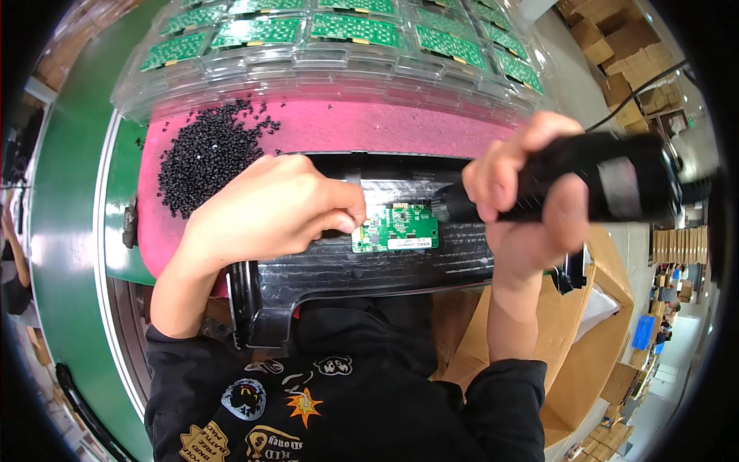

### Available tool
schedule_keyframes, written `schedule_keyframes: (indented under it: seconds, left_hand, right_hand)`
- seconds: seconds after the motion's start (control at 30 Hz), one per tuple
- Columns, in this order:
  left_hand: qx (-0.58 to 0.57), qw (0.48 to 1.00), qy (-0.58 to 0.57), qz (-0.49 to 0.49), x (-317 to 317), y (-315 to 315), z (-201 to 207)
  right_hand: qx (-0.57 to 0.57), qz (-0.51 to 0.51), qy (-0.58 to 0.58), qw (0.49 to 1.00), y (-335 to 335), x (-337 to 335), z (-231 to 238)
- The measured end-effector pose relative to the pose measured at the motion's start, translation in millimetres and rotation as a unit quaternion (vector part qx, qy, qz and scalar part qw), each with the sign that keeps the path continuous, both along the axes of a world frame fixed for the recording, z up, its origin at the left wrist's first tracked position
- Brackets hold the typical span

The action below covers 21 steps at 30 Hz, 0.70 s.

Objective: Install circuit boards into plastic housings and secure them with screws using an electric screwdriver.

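Observation:
A green circuit board lies inside a long black plastic housing, which rests across the near edge of a pink mat. My right hand is wrapped round a black electric screwdriver. Its nose points left and meets the right end of the board; the very tip is hard to make out. At the board's left edge, my left hand has its fingers closed in a pinch. Whatever sits between those fingertips, if anything, is hidden.
A heap of small black screws covers the left of the pink mat. Stacked clear plastic trays with green boards stand behind it. An opened cardboard box is at the near right. A green conveyor runs along the left.

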<state>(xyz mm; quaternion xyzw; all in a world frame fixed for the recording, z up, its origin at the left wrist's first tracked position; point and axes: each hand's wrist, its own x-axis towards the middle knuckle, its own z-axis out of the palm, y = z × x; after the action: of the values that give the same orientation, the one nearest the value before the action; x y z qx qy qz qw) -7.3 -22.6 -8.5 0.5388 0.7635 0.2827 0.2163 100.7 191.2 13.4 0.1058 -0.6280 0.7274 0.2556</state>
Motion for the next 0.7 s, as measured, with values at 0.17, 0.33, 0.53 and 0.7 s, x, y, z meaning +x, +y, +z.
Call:
schedule_keyframes:
  seconds: [0.17,0.33,0.53,0.7]
  left_hand:
    - [0.09,0.995,0.041,-0.002,2,5,0]
    - [0.165,0.986,-0.012,-0.012,1,6,0]
    - [0.176,0.984,-0.02,-0.01,3,4,-2]
    - [0.169,0.984,-0.044,-0.034,2,6,-1]
  right_hand:
    - [-0.118,0.076,0.136,0.981,-16,15,23]
    - [-0.119,0.079,0.181,0.973,-29,16,33]
    - [-0.131,0.075,0.178,0.972,-35,11,31]
    - [-0.079,0.091,0.176,0.977,-27,15,35]
